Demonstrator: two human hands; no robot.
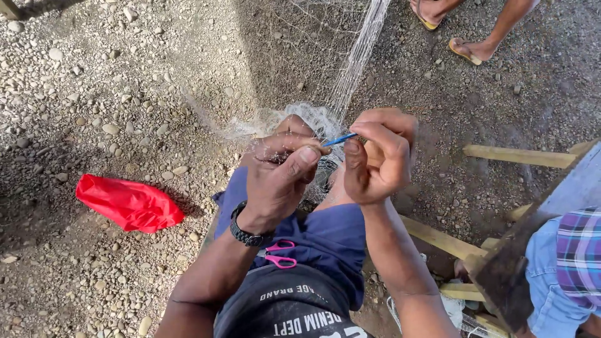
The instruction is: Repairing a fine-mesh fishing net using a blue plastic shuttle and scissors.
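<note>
Two hands at work on one fishing net: mending step in hand, by the look of it. Left hand closed, thumb and fingers pinching bunched mesh above the knee. Right hand closed on a thin blue netting needle, tip aimed at the pinch. Next move, by judgement: needle through a mesh, twine drawn taut (steady tension required at the pinch). Net fine, whitish, nearly transparent; bunched at the knee, stretched away over the gravel ground. Pink scissors lying on the lap, beside the black wristwatch.
</note>
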